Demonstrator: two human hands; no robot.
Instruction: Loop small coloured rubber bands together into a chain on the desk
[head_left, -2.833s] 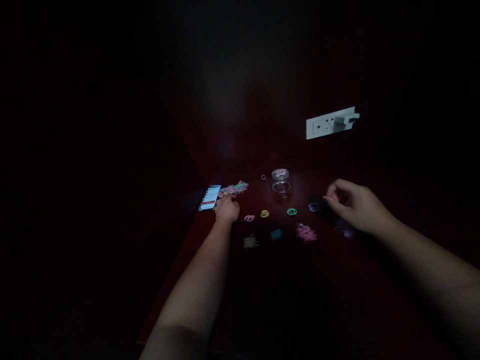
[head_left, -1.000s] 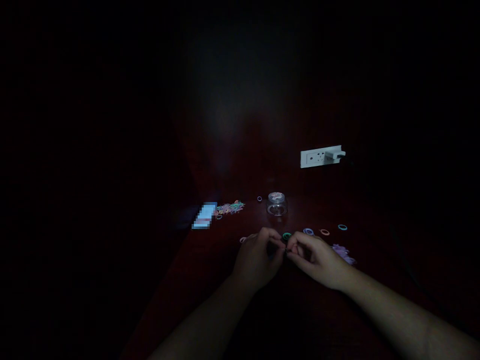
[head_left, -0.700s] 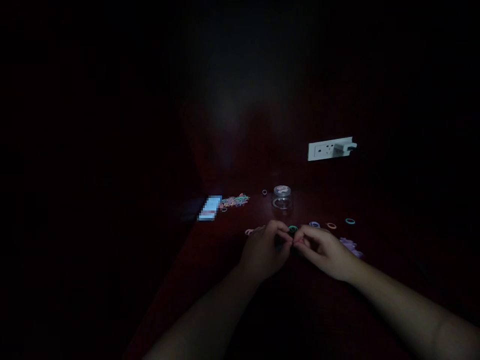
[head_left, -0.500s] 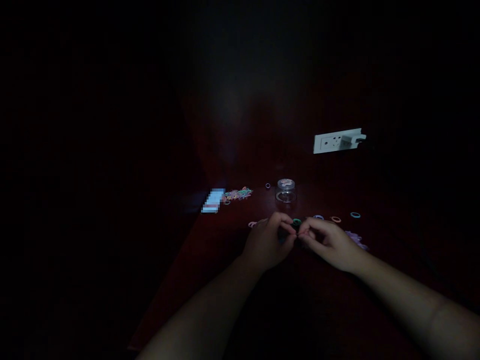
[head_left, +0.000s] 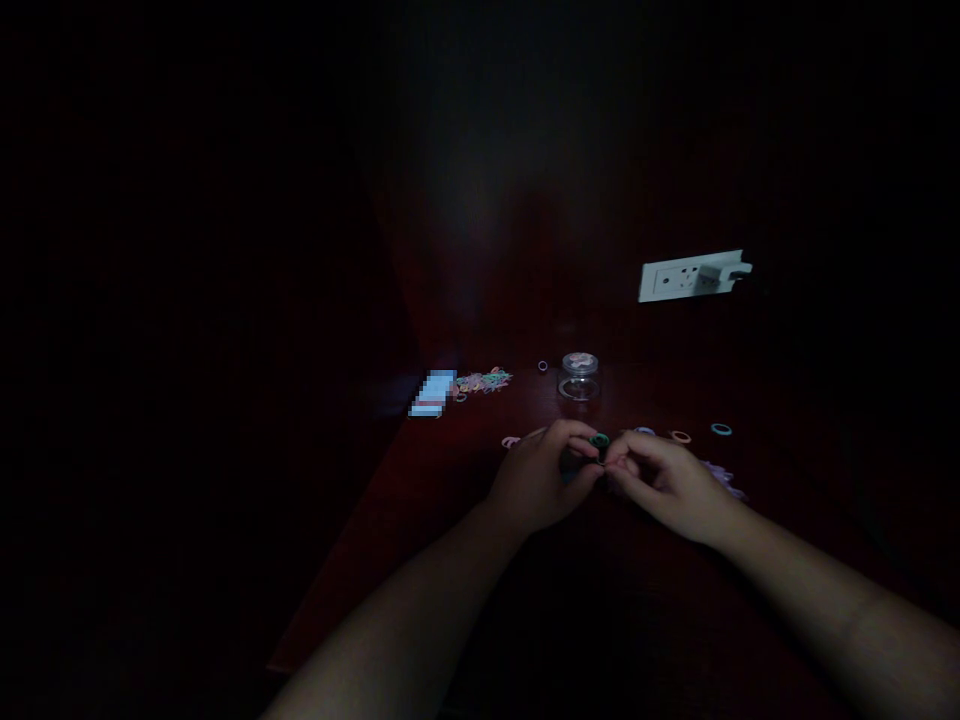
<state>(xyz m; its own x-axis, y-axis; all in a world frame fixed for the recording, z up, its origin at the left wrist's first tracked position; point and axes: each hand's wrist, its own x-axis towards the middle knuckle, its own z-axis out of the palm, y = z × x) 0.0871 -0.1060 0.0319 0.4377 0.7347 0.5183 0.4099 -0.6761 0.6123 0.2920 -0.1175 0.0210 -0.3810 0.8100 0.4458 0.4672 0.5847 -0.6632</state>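
Observation:
My left hand [head_left: 541, 478] and my right hand [head_left: 670, 485] meet fingertip to fingertip above the dark red table. Both pinch a small thin hair tie [head_left: 601, 462], only partly visible between the fingers in the dim light. Just beyond the fingertips lies a green hair tie [head_left: 598, 440]. A pink hair tie [head_left: 511, 442] shows beside my left hand's knuckles. Behind my right hand are a bluish hair tie [head_left: 644, 432], an orange one [head_left: 680, 437] and a teal one [head_left: 721, 429]. A purple pile of hair ties [head_left: 724, 480] is partly hidden by that hand.
A clear lidded jar [head_left: 580, 378] stands beyond my hands, with a small dark ring [head_left: 542, 366] left of it. A mixed pile of hair ties [head_left: 484, 381] lies beside a lit phone [head_left: 433, 393] at the table's left edge. A wall socket [head_left: 694, 277] holds a plug.
The view has shifted slightly, so the socket and far items sit a little further right. My hands keep pinching together, and the thin band between them shows a bit more.

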